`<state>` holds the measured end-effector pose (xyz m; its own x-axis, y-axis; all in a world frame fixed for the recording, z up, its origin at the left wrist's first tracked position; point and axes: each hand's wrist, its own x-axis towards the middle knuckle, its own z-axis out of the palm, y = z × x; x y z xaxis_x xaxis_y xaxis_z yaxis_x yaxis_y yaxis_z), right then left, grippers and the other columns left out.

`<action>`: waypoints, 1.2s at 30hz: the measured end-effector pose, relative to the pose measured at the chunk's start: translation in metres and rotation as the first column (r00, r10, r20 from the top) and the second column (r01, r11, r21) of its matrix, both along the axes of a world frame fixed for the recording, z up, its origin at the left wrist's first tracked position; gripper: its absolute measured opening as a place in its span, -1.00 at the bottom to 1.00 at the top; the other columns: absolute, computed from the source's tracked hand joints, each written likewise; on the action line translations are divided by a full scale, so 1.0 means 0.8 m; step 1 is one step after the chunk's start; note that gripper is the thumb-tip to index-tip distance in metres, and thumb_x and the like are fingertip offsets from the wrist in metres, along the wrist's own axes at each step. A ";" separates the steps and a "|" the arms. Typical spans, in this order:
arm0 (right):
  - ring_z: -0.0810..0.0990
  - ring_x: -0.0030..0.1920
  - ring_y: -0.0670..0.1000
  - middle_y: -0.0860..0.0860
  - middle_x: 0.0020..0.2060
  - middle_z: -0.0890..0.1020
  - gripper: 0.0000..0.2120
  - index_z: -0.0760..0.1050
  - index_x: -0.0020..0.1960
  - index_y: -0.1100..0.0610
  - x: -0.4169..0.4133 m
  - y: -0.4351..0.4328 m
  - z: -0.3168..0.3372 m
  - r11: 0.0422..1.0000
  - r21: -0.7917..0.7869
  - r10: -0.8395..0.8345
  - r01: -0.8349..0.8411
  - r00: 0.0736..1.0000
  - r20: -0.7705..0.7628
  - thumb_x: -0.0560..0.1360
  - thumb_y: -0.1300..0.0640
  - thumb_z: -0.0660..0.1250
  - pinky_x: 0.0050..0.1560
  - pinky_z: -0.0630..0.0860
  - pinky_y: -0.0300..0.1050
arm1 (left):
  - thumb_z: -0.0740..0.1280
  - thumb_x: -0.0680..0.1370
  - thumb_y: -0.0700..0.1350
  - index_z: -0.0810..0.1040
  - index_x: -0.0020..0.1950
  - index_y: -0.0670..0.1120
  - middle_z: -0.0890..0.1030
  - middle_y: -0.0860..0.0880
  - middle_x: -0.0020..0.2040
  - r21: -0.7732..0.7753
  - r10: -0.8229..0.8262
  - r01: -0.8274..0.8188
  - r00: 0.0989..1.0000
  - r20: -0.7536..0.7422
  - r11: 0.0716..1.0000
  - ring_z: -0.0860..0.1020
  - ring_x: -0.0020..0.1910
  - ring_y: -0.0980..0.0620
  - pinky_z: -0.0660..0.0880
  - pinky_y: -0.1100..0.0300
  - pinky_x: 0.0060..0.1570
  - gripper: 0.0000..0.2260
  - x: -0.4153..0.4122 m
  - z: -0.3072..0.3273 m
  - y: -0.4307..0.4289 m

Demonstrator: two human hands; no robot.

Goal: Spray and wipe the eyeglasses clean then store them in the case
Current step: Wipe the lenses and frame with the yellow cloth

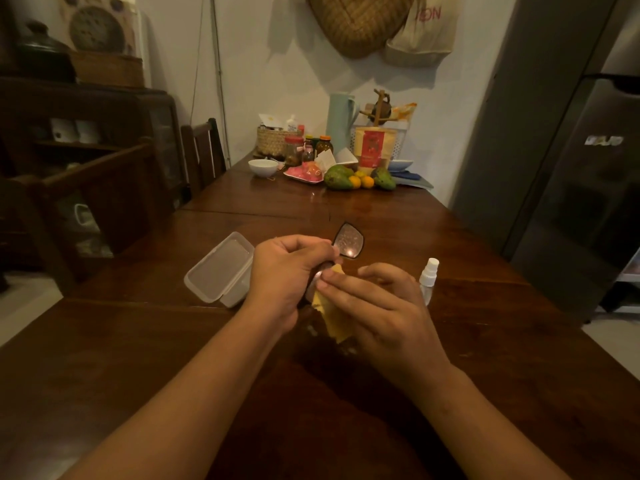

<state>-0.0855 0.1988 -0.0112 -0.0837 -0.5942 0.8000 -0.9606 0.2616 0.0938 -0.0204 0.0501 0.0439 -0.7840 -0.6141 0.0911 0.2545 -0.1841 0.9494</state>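
One pair of eyeglasses (pixel 349 241), one yellow cloth (pixel 334 323), one spray bottle (pixel 427 277), one clear case (pixel 218 270).

wooden table (pixel 138 358) | near: clear plastic case (pixel 221 268), spray bottle (pixel 427 278) | far end — bowl (pixel 263 167), fruit (pixel 337 177), jars (pixel 293 152)

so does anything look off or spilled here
Nothing broken or askew. The far lens of the eyeglasses is speckled with droplets, unwiped, and a few wet-looking spots shine on the table below the cloth, likely spray. The spray bottle stands upright; the case lies open.
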 end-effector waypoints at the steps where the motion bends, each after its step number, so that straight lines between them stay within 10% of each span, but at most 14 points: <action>1: 0.44 0.28 0.07 -0.11 0.34 0.55 -0.60 0.48 0.39 -0.01 -0.002 0.002 -0.001 1.000 -0.005 -0.002 0.002 1.000 -0.005 0.56 0.05 0.33 0.05 0.49 0.13 | 0.49 0.37 -0.32 0.69 -0.28 -0.19 0.69 -0.25 -0.14 -0.010 0.001 -0.001 1.000 0.005 1.000 0.62 -0.23 -0.09 0.56 0.11 -0.26 -0.94 -0.001 0.000 -0.001; 25: 0.41 0.30 0.01 -0.19 0.34 0.53 -0.66 0.50 0.36 -0.11 0.010 -0.011 0.000 1.000 -0.023 -0.004 0.005 0.999 0.053 0.60 0.00 0.24 0.07 0.45 0.05 | 0.49 0.37 -0.32 0.66 -0.18 -0.28 0.68 -0.09 -0.30 -0.001 -0.023 0.023 0.999 0.024 1.000 0.64 -0.30 0.01 0.55 0.19 -0.36 -0.93 -0.003 -0.007 -0.007; 31: 0.48 0.19 0.00 -0.19 0.24 0.60 -0.72 0.61 0.23 -0.11 -0.006 0.007 0.004 0.999 0.033 0.024 -0.022 0.998 -0.060 0.51 -0.02 0.41 0.02 0.34 0.01 | 0.49 0.36 -0.29 0.70 -0.29 -0.16 0.69 -0.25 -0.15 -0.063 -0.011 0.012 1.000 0.013 0.998 0.63 -0.13 -0.13 0.54 -0.02 -0.09 -0.94 -0.010 -0.010 -0.010; 36: 0.56 0.09 -0.12 -0.26 0.08 0.62 -0.78 0.65 0.11 -0.11 -0.030 0.025 0.002 0.997 -0.065 0.048 -0.028 0.942 0.333 0.52 0.04 0.33 -0.07 0.54 0.04 | 0.53 0.36 -0.26 0.70 -0.21 -0.17 0.72 -0.12 -0.24 -0.270 0.024 -0.007 0.998 0.060 0.963 0.67 -0.25 0.00 0.57 0.14 -0.25 -0.95 -0.007 -0.010 -0.016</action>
<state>-0.1098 0.2189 -0.0098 -0.3307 -0.5549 0.7634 -0.9433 0.2198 -0.2489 -0.0257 0.0374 0.0359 -0.7840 -0.5854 0.2064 0.1945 0.0842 0.9773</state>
